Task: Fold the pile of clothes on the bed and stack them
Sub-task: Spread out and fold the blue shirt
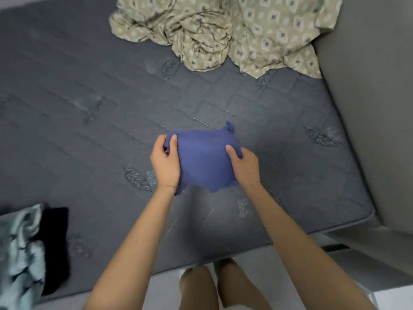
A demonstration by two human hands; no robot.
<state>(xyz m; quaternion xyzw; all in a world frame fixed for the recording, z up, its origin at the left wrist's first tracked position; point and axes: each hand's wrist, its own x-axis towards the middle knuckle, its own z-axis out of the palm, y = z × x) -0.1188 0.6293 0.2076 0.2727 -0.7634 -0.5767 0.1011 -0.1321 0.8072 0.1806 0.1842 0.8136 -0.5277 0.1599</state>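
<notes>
A small folded blue garment (pixel 202 159) is held just above the dark grey mattress (pixel 100 121), near its front edge. My left hand (pixel 165 162) grips the garment's left side, thumb on top and fingers curled under. My right hand (pixel 242 165) grips its right side the same way, thumb lying on the cloth. A crumpled beige patterned cloth (pixel 228 34) lies at the far side of the bed. At the lower left are a pale blue-grey garment (pixel 20 253) and a black one (pixel 54 242) beside it.
A grey wall or headboard panel (pixel 366 108) runs along the bed's right side. The mattress edge (pixel 245 249) is right in front of my legs, with pale floor (pixel 165 291) below.
</notes>
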